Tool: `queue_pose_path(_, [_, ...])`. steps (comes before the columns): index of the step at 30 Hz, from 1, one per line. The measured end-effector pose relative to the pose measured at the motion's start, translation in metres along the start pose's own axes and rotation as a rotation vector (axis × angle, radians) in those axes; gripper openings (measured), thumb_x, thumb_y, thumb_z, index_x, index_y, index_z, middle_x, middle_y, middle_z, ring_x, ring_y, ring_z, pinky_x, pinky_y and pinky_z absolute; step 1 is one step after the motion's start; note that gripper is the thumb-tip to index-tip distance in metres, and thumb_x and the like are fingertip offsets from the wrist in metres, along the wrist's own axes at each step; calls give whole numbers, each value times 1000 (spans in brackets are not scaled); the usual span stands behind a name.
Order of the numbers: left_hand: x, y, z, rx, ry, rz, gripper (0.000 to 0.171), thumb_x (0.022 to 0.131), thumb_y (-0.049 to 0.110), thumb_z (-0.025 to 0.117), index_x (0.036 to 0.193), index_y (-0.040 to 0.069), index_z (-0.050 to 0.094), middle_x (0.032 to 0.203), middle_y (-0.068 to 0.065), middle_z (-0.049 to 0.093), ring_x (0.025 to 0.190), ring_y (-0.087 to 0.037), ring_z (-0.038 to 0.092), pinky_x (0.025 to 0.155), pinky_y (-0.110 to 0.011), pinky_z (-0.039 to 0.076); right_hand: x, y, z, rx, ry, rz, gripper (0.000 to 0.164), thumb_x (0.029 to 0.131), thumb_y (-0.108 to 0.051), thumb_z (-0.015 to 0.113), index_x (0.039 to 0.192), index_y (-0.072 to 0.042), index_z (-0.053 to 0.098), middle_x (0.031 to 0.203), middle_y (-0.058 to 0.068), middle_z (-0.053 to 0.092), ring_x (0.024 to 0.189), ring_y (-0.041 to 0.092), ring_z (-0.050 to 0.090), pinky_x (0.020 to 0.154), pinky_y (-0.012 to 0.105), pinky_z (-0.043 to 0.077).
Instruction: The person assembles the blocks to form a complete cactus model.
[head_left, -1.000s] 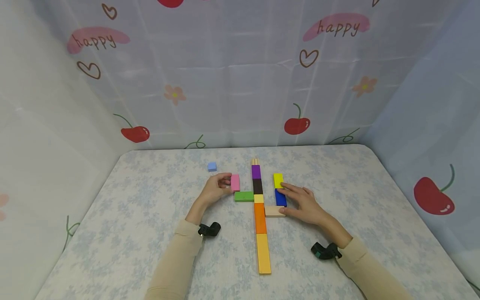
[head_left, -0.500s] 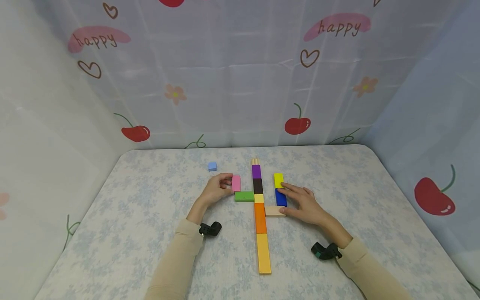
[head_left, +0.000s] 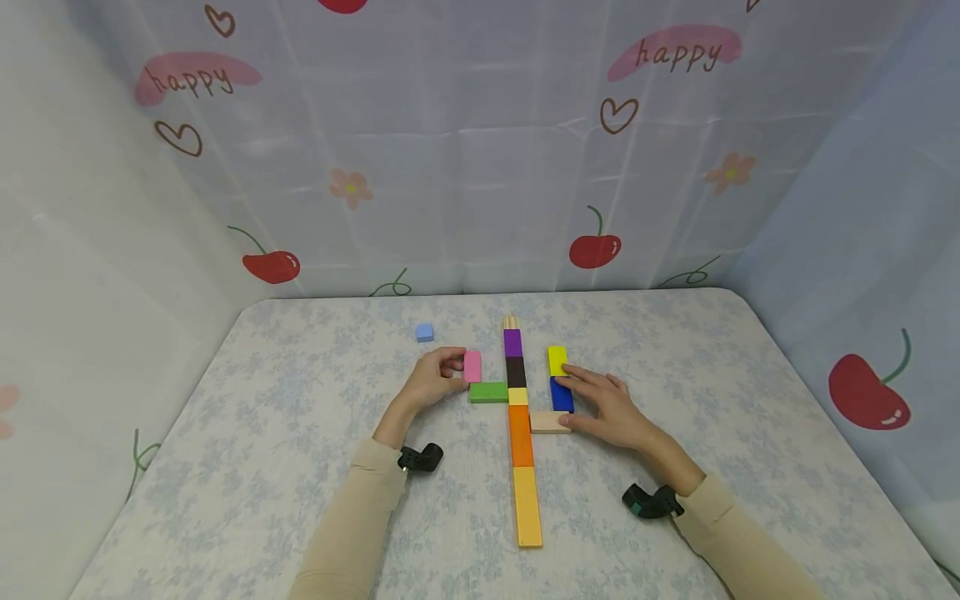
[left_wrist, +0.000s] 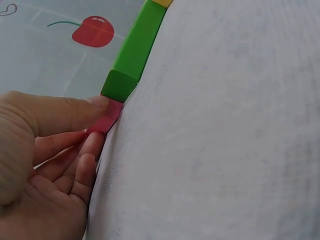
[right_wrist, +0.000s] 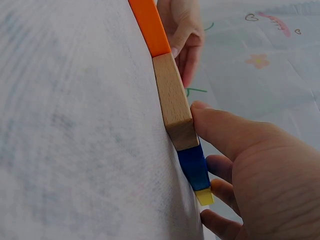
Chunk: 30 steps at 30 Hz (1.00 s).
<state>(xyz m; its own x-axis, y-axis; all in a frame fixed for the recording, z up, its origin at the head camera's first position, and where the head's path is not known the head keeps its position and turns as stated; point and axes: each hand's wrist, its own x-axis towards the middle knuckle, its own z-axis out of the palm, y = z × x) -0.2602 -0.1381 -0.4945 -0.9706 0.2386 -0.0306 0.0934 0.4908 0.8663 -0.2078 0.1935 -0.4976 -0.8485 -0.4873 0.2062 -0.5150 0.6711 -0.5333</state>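
Observation:
My left hand (head_left: 432, 377) holds the pink block (head_left: 472, 366) at its left side, thumb near its near end and fingers by its far end. The pink block's near end meets the green block (head_left: 489, 392), which lies sideways against the central column. My right hand (head_left: 606, 407) rests with fingers extended along the right-hand blocks. Its fingertips touch the yellow block (head_left: 557, 360) and the blue block (head_left: 561, 394), and its thumb is at the end of the plain wooden block (right_wrist: 172, 92). In the right wrist view these three stand in a line, end to end.
The central column runs from pale sticks (head_left: 511, 322) through a purple block (head_left: 512, 342), a black block (head_left: 515, 372), a short yellow piece (head_left: 517, 397) and an orange block (head_left: 521, 435) to a long yellow block (head_left: 527, 507). A small light blue block (head_left: 424, 332) lies apart, back left.
My left hand and the pink block have shifted very slightly right, toward the column, between one second and half a second ago. My right hand has stayed in place.

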Motion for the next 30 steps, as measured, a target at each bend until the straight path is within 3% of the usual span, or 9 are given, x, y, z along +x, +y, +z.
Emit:
queue_pose_path(15, [-5,4,-7,-8,14,7,61,84,2,72,141,6,52,119,-15,64,103,-27,57,87,-41,51,-1,-1,0,5,15,-22,59,87,-33,72,139,-9,56,151,18,42,137,41,39,105,73,14])
queue_pose_path(20, [-7,4,-19,-82,140,38,53,86,3,70,137,5,55,127,-17,58,106,-31,57,81,-38,53,0,-2,0,2,-1,-4,60,87,-34,72,140,-10,55,152,17,41,139,40,38,107,71,13])
queue_pose_path(25, [-5,3,-33,-135,273,29,49,88,7,69,135,4,56,135,-16,52,114,-31,52,90,-44,49,0,-2,0,-2,0,-9,60,87,-34,72,140,-10,55,152,18,41,138,40,38,106,72,13])
queue_pose_path(30, [2,-1,-46,-99,327,1,53,89,7,68,139,4,51,141,-16,44,121,-34,48,100,-48,45,0,-1,0,-7,11,-10,59,88,-34,72,139,-10,56,152,18,42,138,41,39,106,72,14])
